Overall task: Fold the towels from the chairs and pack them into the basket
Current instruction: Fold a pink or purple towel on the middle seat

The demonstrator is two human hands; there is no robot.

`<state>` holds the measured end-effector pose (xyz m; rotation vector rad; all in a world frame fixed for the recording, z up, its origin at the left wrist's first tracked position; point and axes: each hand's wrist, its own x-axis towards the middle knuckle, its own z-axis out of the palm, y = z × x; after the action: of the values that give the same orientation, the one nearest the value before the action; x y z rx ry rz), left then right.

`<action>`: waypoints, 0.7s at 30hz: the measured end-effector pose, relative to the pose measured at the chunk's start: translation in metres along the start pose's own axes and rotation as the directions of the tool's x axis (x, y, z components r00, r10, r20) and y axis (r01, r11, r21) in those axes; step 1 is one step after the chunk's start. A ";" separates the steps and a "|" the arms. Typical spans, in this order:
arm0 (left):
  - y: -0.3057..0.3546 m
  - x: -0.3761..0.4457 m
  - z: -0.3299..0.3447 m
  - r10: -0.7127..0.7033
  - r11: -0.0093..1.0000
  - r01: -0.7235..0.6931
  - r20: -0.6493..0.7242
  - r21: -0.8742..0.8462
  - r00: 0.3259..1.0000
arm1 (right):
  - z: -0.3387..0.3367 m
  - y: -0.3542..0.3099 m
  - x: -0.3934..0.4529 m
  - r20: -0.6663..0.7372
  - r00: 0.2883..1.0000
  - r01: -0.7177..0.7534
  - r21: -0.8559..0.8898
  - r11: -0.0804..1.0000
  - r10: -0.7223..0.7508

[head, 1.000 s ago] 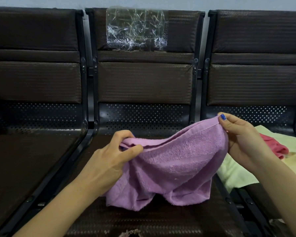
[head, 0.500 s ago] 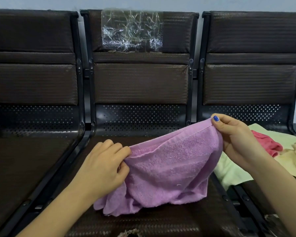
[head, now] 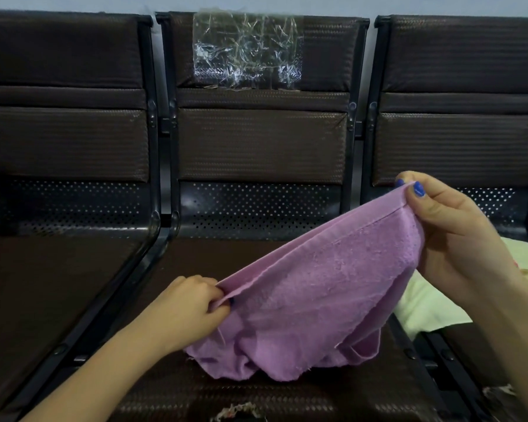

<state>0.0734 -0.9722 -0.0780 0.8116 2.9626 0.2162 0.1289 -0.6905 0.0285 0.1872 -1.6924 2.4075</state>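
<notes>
Above dark chairs [head: 256, 147], left hand [head: 186, 312] and right hand [head: 451, 229] apparently pinch purple towel [head: 323, 300] corners.

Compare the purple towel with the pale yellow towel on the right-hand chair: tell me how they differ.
The purple towel is held up off the seat, its top hem stretched between the left hand and the right hand; the pale yellow towel lies untouched on the right chair. The purple one is over the middle seat and in full view; the yellow one is partly hidden behind the right arm. Neither is folded yet.
</notes>
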 end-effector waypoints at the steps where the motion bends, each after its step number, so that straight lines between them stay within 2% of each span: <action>1: -0.003 -0.001 0.000 -0.021 0.997 0.022 0.007 -0.076 1.000 | 0.000 -0.002 0.000 -0.027 1.000 0.010 0.019 1.000 -0.010; 5: -0.011 -0.004 -0.003 -0.142 0.929 0.112 -0.061 -0.353 0.988 | -0.012 -0.006 0.004 -0.141 0.989 0.042 0.049 0.998 -0.034; 8: -0.016 -0.005 -0.005 -0.165 0.897 0.094 -0.129 -0.433 0.978 | -0.022 -0.004 0.008 -0.212 0.977 0.036 0.063 0.997 -0.022; 13: -0.030 -0.009 -0.008 -0.170 0.820 0.105 -0.065 -0.563 0.983 | -0.035 -0.007 0.014 -0.352 0.935 0.010 0.137 0.991 0.039; 16: -0.026 -0.013 -0.013 -0.175 0.676 0.064 -0.076 -0.734 0.982 | -0.048 -0.003 0.019 -0.424 0.903 -0.001 0.147 0.989 0.064; 18: -0.022 -0.017 -0.018 -0.245 0.510 0.035 -0.105 -0.860 0.964 | -0.054 0.000 0.021 -0.455 0.887 -0.008 0.154 0.988 0.078; 21: -0.019 -0.020 -0.020 -0.315 0.302 -0.049 -0.149 -0.952 0.937 | -0.062 0.005 0.023 -0.486 0.871 -0.005 0.126 0.992 0.066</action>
<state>0.0795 -1.0008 -0.0609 0.3030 2.2969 2.0179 0.1055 -0.6320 0.0077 -0.4130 -1.3269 2.3157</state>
